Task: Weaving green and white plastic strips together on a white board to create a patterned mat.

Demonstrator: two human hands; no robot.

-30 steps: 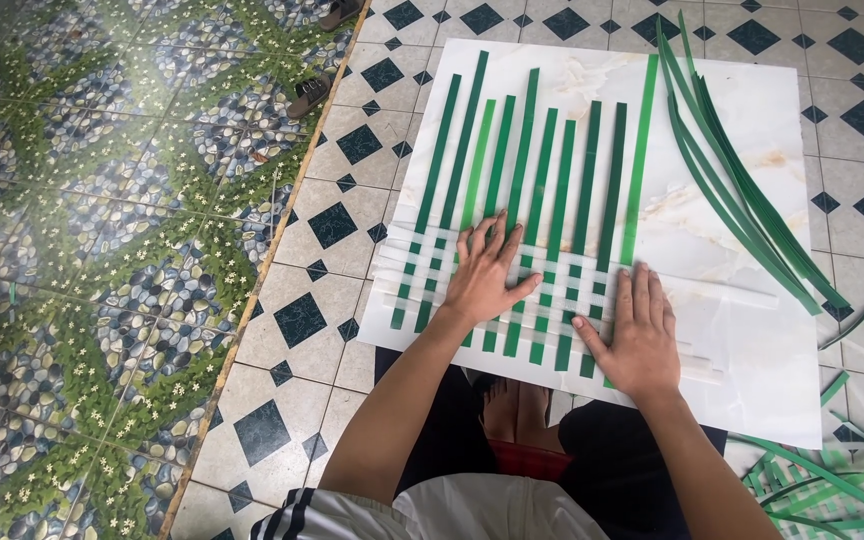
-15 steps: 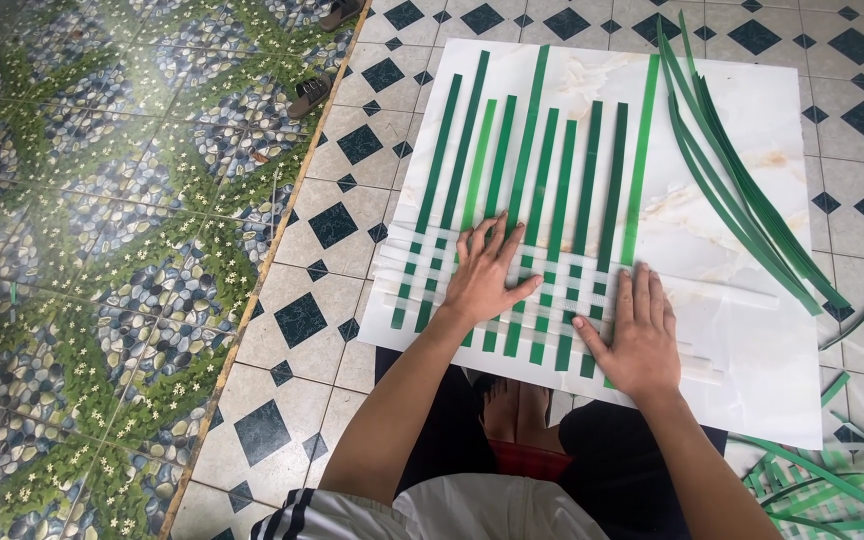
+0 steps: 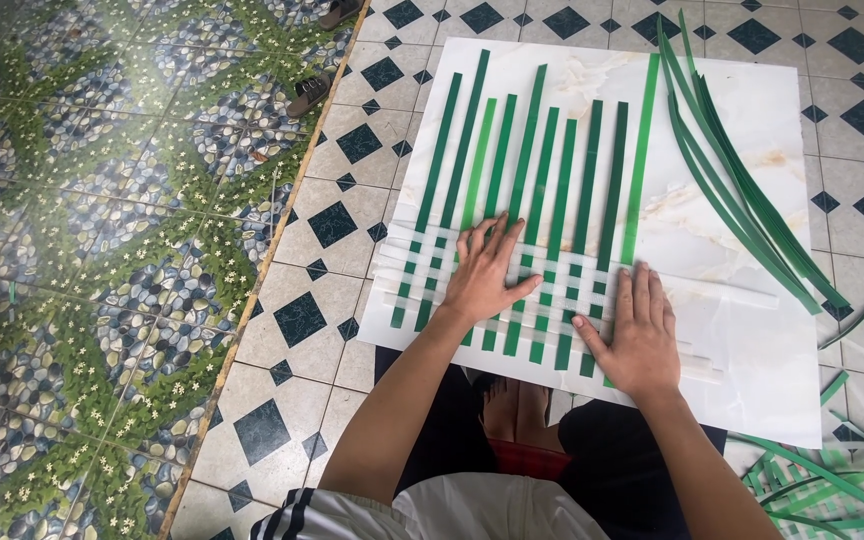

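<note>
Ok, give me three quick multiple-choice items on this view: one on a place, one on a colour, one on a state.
1. Where does the bundle of loose green strips lie?
A. right part of the white board
B. on the pebble-pattern floor
C. under the left hand

2. What colour are the crosswise strips in the weave?
A. red
B. white
C. black

3. How are the left hand and right hand placed?
A. clenched fists
B. raised in the air
C. flat, fingers spread, on the weave

Answers: 1 A, they fan along the board's right side; 2 B, pale bands cross the green; 3 C, both palms press down.
</note>
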